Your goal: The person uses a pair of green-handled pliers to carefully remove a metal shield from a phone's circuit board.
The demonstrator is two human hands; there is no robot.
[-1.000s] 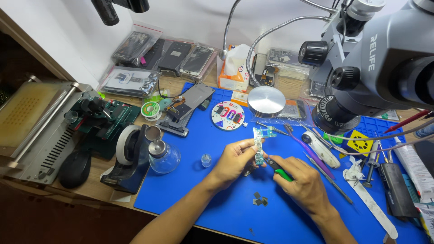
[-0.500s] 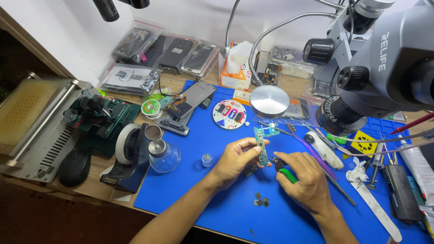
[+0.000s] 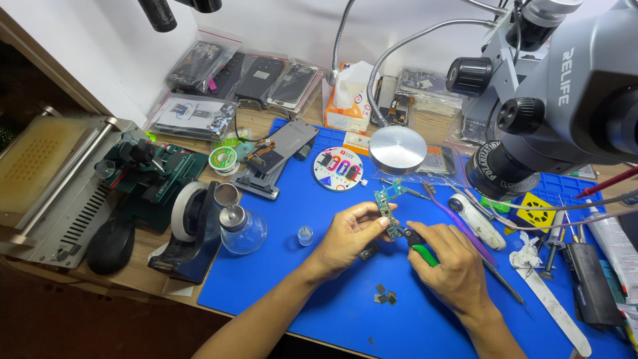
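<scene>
My left hand [image 3: 347, 238] pinches a long green circuit board [image 3: 387, 204] and holds it upright above the blue work mat [image 3: 299, 286]. To its right, my right hand [image 3: 450, 266] grips a green-handled tool [image 3: 423, 252] whose dark tip touches the lower end of the board. Several small dark chips [image 3: 383, 296] lie on the mat just below my hands. A tiny clear cap [image 3: 305, 235] stands left of my left hand.
A grey microscope [image 3: 558, 100] looms at the upper right. A round metal disc [image 3: 397, 149], a round parts dish [image 3: 338, 168], a glass bottle [image 3: 242, 229], a tape dispenser [image 3: 189, 229] and a phone in a holder [image 3: 272, 156] ring the mat. Tools [image 3: 551, 299] lie at the right.
Both hands stay together on the board; the view has shifted slightly, and the board sits a little more upright between my fingers.
</scene>
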